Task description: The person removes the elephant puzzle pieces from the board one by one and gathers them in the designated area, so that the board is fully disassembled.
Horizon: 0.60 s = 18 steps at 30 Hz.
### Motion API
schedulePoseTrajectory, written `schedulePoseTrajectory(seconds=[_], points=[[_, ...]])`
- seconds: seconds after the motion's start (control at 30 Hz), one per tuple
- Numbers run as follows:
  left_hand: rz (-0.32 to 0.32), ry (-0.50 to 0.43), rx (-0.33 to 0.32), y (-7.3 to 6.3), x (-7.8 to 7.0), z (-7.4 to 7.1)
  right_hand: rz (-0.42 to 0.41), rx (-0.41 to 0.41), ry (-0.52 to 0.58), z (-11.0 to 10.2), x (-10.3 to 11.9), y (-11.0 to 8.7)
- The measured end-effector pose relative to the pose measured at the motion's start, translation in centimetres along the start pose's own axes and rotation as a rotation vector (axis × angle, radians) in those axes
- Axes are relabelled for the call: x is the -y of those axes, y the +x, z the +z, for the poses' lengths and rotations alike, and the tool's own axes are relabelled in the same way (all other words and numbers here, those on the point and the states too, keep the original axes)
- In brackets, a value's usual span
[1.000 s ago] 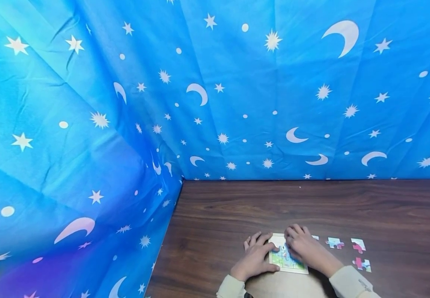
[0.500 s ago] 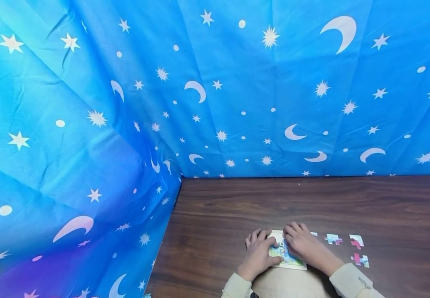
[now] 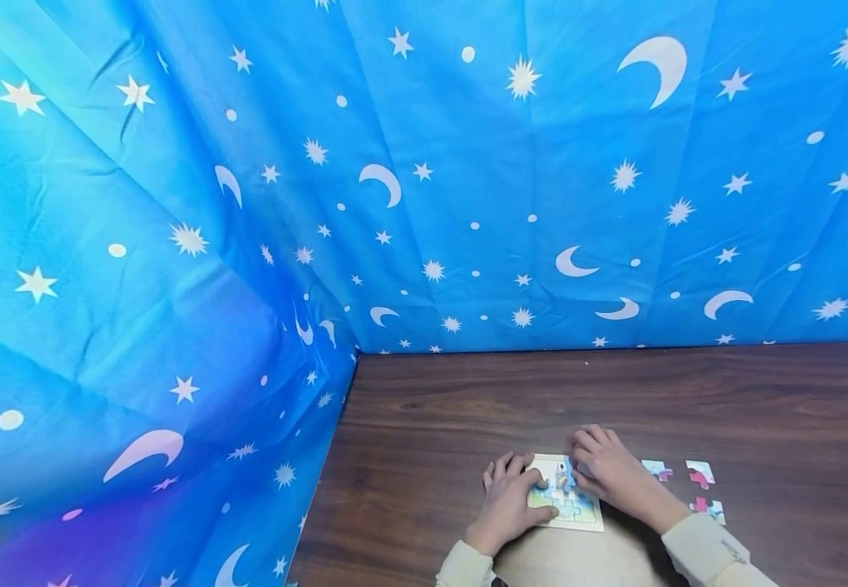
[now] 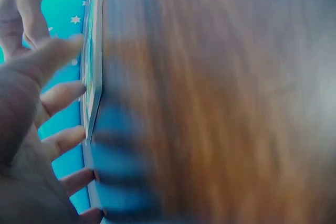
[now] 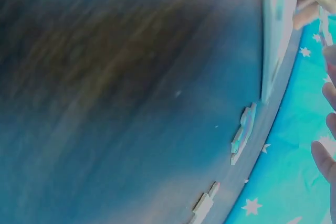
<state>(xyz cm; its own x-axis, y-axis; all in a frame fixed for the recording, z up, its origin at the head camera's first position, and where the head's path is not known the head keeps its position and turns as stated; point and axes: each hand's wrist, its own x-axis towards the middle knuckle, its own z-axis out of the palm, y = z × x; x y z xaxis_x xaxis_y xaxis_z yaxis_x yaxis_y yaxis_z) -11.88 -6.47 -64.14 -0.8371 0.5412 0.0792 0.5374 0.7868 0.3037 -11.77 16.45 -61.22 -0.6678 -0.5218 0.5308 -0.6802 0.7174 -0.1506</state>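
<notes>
A small jigsaw puzzle board [image 3: 578, 525] with a pale frame lies on the table, partly filled with colourful pieces. My left hand [image 3: 508, 501] rests along its left side, thumb and forefinger reaching over the board. In the left wrist view, spread fingers of the left hand [image 4: 58, 103] touch the board's edge [image 4: 97, 72]. Above the board's right part is my right hand [image 3: 618, 481]. Its fingertips pinch a jigsaw piece [image 5: 324, 27], seen edge-on in the right wrist view; its picture is hidden there. The right hand also covers the board's upper right corner.
Loose jigsaw pieces lie right of the board: one blue and pink [image 3: 656, 470], one white and pink [image 3: 700, 473], one pink and blue [image 3: 708, 510]. Around them is a dark wooden table [image 3: 468, 399]. A blue starry cloth [image 3: 468, 187] hangs behind and to the left.
My right hand has shifted slightly right and away from me, uncovering more of the board's middle. My left hand stays on the board's left side. The head view has shifted a little.
</notes>
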Motion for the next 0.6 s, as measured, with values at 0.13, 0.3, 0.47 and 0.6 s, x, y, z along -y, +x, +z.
schedulePoseTrajectory(seconds=[0.13,0.3,0.47,0.6], points=[[0.035,-0.028,0.093,0.0,0.9,-0.5,0.031,0.001,0.041,-0.7,-0.2,-0.3],[0.093,-0.043,0.224,0.3,2.2,-1.3,0.066,-0.028,0.077,-1.7,-0.5,-0.5],[0.124,-0.056,0.281,0.2,2.7,-1.9,0.083,-0.050,0.080,-2.9,-0.9,-1.4],[0.129,-0.064,0.294,0.1,2.6,-2.1,0.124,-0.035,0.058,-3.8,-1.6,-2.8]])
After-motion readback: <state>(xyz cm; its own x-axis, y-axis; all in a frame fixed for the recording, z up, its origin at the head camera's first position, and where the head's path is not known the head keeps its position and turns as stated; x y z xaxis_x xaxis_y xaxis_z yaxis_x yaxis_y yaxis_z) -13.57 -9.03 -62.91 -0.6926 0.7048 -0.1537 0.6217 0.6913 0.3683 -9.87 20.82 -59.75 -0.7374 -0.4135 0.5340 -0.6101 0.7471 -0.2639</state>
